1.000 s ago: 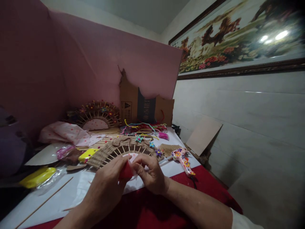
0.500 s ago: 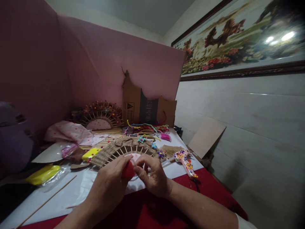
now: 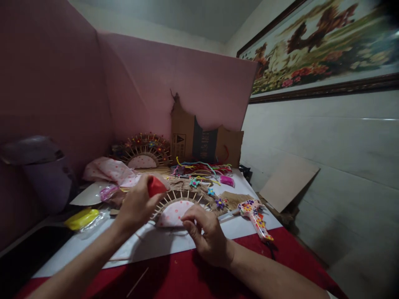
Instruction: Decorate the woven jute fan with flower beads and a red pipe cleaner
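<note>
My left hand (image 3: pixel 139 207) is closed round a red lump of modelling clay (image 3: pixel 156 187) in a clear wrapper, lifted over the fan-shaped craft piece. My right hand (image 3: pixel 207 236) is in front of that piece, thumb and fingertips pinched together; anything between them is too small or hidden to make out. The half-round fan piece (image 3: pixel 174 214) lies on the white sheet, with a pink-dotted cloth centre, thin sticks fanning out and a woven twine band. Teal, blue and purple clay flowers (image 3: pixel 220 203) sit along its right rim. My left hand hides part of its left side.
A flowered glue gun (image 3: pixel 254 216) lies at the right, its nozzle pointing left. Yellow clay (image 3: pixel 81 219) and a magenta clay block (image 3: pixel 227 181) lie about. Behind are a second fan piece (image 3: pixel 143 160), coloured cords (image 3: pixel 204 168) and upright cardboard (image 3: pixel 204 145).
My left hand has moved up and left, away from my right hand, taking the red clay along. My right hand keeps its pinch. The camera view has shifted slightly left.
</note>
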Demonstrator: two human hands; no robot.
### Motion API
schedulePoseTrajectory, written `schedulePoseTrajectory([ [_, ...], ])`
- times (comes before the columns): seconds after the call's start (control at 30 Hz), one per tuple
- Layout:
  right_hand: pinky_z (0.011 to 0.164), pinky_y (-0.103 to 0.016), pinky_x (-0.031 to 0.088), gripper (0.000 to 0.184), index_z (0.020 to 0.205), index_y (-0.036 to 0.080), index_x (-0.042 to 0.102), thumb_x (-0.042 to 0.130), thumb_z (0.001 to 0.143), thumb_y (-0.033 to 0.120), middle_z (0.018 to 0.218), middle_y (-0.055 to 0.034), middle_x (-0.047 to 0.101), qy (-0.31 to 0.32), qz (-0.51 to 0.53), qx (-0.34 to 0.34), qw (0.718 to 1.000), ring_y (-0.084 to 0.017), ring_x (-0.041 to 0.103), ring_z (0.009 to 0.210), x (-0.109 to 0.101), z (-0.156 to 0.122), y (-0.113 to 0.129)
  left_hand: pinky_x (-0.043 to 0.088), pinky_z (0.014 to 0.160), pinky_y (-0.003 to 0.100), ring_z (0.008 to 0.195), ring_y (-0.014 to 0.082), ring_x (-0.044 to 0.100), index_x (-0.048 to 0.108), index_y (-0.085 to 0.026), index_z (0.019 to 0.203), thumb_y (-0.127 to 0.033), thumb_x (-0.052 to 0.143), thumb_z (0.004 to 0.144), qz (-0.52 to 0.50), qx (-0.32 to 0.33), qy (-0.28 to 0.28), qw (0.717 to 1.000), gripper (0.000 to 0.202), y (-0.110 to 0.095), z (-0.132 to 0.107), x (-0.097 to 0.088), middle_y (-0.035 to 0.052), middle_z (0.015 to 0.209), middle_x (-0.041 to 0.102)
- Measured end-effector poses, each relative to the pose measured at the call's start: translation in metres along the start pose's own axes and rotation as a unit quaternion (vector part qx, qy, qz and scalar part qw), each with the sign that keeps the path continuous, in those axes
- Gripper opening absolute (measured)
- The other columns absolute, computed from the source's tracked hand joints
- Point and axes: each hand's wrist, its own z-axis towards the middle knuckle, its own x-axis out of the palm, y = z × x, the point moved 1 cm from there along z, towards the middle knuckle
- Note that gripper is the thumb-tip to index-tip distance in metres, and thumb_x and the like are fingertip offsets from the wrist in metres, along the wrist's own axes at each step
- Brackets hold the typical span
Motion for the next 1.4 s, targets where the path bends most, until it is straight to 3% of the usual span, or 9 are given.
schedulePoseTrajectory([
  [0.13, 0.065, -0.026, 0.043, 0.016, 0.080, 0.016, 0.056, 0.043, 0.088, 0.021, 0.075, -0.0052, 0.058, 0.055, -0.026, -0.024, 0.998, -0.014, 0.053, 0.070, 0.001, 0.000, 0.000, 0.039, 0.058, 0.026, 0.075, 0.0219, 0.060, 0.060, -0.018, 0.085, -0.048, 0.057, 0.066, 0.118, -0.051, 0.099, 0.987, 0.035, 0.025, 0.054, -0.011, 0.0053, 0.080, 0.066],
  [0.27, 0.064, -0.026, 0.044, 0.016, 0.081, 0.015, 0.057, 0.044, 0.088, 0.021, 0.076, -0.0057, 0.059, 0.072, -0.043, -0.031, 0.996, -0.014, 0.054, 0.070, 0.002, -0.001, -0.001, 0.033, 0.051, 0.025, 0.071, 0.0230, 0.061, 0.063, -0.020, 0.078, -0.048, 0.052, 0.066, 0.203, -0.096, 0.159, 0.961, 0.032, 0.051, 0.086, -0.004, 0.0052, 0.075, 0.066],
  [0.43, 0.063, -0.025, 0.045, 0.017, 0.082, 0.015, 0.059, 0.044, 0.087, 0.022, 0.076, -0.0060, 0.060, 0.084, -0.058, -0.033, 0.994, -0.013, 0.055, 0.070, 0.003, -0.001, -0.003, 0.034, 0.052, 0.025, 0.071, 0.0239, 0.062, 0.064, -0.018, 0.077, -0.046, 0.049, 0.068, 0.233, -0.101, 0.177, 0.951, 0.033, 0.073, 0.093, 0.013, 0.0082, 0.075, 0.067],
  [0.6, 0.063, -0.024, 0.046, 0.020, 0.079, 0.014, 0.059, 0.044, 0.087, 0.024, 0.075, -0.0059, 0.061, 0.086, -0.074, -0.044, 0.993, -0.013, 0.056, 0.068, 0.005, 0.000, -0.003, 0.038, 0.058, 0.033, 0.082, 0.0341, 0.061, 0.066, -0.015, 0.079, -0.048, 0.048, 0.070, 0.280, -0.084, 0.183, 0.938, 0.039, 0.079, 0.090, 0.017, 0.0183, 0.088, 0.068],
  [0.73, 0.061, -0.024, 0.046, 0.019, 0.079, 0.015, 0.058, 0.044, 0.087, 0.025, 0.074, -0.0050, 0.062, 0.101, -0.076, -0.061, 0.990, -0.012, 0.057, 0.068, 0.009, -0.001, -0.003, 0.039, 0.068, 0.038, 0.093, 0.0370, 0.057, 0.066, -0.017, 0.083, -0.042, 0.046, 0.076, 0.316, -0.031, 0.122, 0.940, 0.033, 0.061, 0.097, 0.014, 0.0177, 0.094, 0.067],
  [0.9, 0.058, -0.023, 0.045, 0.018, 0.078, 0.016, 0.057, 0.045, 0.087, 0.026, 0.073, -0.0042, 0.063, 0.115, -0.081, -0.072, 0.987, -0.012, 0.057, 0.067, 0.013, -0.002, -0.005, 0.036, 0.074, 0.041, 0.092, 0.0310, 0.055, 0.066, -0.019, 0.080, -0.028, 0.046, 0.079, 0.245, 0.062, 0.025, 0.967, 0.023, 0.012, 0.118, 0.024, 0.0124, 0.088, 0.069],
  [1.07, 0.052, -0.022, 0.042, 0.017, 0.074, 0.015, 0.056, 0.046, 0.084, 0.024, 0.069, -0.0035, 0.060, 0.089, -0.095, -0.096, 0.987, -0.011, 0.054, 0.060, 0.013, -0.001, -0.008, 0.035, 0.078, 0.037, 0.092, 0.0254, 0.055, 0.067, -0.021, 0.075, -0.032, 0.050, 0.079, 0.209, 0.120, 0.042, 0.970, 0.020, -0.029, 0.140, 0.061, 0.0092, 0.083, 0.069],
  [1.23, 0.043, -0.020, 0.034, 0.023, 0.073, 0.017, 0.052, 0.041, 0.088, 0.030, 0.065, -0.0008, 0.057, 0.043, -0.112, -0.155, 0.981, -0.009, 0.051, 0.051, 0.020, -0.004, -0.016, 0.036, 0.075, 0.033, 0.089, 0.0236, 0.058, 0.068, -0.021, 0.072, -0.034, 0.056, 0.077, 0.196, 0.154, 0.088, 0.964, 0.018, -0.053, 0.163, 0.100, 0.0076, 0.083, 0.070],
  [1.4, 0.039, -0.021, 0.031, 0.029, 0.068, 0.017, 0.050, 0.041, 0.090, 0.033, 0.061, 0.0012, 0.054, -0.001, -0.132, -0.200, 0.971, -0.008, 0.051, 0.048, 0.025, -0.004, -0.018, 0.036, 0.080, 0.035, 0.094, 0.0259, 0.058, 0.069, -0.020, 0.075, -0.036, 0.059, 0.076, 0.207, 0.169, 0.118, 0.956, 0.019, -0.064, 0.192, 0.114, 0.0097, 0.087, 0.070],
])
